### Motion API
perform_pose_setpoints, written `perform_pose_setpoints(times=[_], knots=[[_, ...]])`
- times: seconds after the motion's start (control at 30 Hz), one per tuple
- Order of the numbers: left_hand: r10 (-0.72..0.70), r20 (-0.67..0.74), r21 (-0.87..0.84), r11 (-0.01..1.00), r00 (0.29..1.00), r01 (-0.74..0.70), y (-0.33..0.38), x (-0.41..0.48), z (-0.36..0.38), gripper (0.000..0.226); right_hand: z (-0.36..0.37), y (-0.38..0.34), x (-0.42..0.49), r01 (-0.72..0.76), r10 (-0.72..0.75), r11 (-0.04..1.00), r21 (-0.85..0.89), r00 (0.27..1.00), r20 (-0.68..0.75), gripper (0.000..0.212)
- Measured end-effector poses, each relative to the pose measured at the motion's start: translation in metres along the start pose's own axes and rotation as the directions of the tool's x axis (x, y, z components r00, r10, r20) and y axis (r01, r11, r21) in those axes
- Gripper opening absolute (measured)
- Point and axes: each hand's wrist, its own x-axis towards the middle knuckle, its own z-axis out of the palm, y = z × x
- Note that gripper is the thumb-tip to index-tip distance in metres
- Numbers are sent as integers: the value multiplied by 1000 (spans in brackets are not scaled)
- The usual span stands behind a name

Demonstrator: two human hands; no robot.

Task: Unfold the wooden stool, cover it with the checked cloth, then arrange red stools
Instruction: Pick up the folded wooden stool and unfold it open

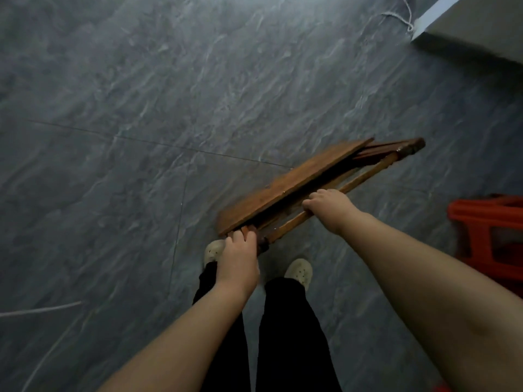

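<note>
Currently both hands hold the folded wooden stool above the grey floor. Left hand grips its near end; right hand wraps a leg rail.

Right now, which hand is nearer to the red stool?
Right. The right hand grips a rail of the folded wooden stool, on the side toward the red stool; the left hand holds the wooden stool's other end, farther from it.

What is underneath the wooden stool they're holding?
Grey tiled floor surrounds the folded wooden stool, and a pale shoe shows beside its lower end, near the left hand. The floor directly beneath the stool is covered.
</note>
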Motion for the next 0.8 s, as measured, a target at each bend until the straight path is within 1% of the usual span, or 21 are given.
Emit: perform_pose_setpoints(times=[0.17, 0.3, 0.4, 0.53, 0.6, 0.63, 0.73, 0.77, 0.8], knots=[[-137, 64, -194, 970, 989, 147, 17, -32, 30, 34, -12, -13, 13, 174, -165, 961, -215, 985, 57, 36], [-184, 184, -356, 903, 966, 240, 48, -54, 66, 29, 5, -23, 10, 294, -265, 893, -341, 955, 131, 35], [-216, 227, -418, 859, 950, 295, 75, -66, 89, 26, 25, -24, 2, 361, -325, 852, -379, 933, 157, 36], [-230, 201, -444, 845, 952, 298, 98, -72, 105, 26, 43, -11, -11, 399, -379, 841, -366, 916, 130, 38], [-200, 187, -447, 854, 962, 264, 105, -73, 111, 28, 53, 1, -19, 402, -403, 854, -332, 913, 68, 38], [-184, 181, -446, 860, 966, 248, 108, -73, 113, 29, 58, 8, -24, 393, -409, 871, -296, 913, 8, 37], [-163, 149, -436, 875, 975, 213, 118, -74, 119, 31, 78, 23, -37, 358, -399, 912, -197, 885, -239, 35], [-153, 138, -425, 883, 978, 199, 123, -75, 121, 32, 88, 26, -40, 329, -366, 929, -168, 876, -312, 36], [-141, 131, -414, 891, 981, 184, 127, -76, 123, 32, 99, 28, -45, 279, -296, 955, -101, 876, -380, 38]])
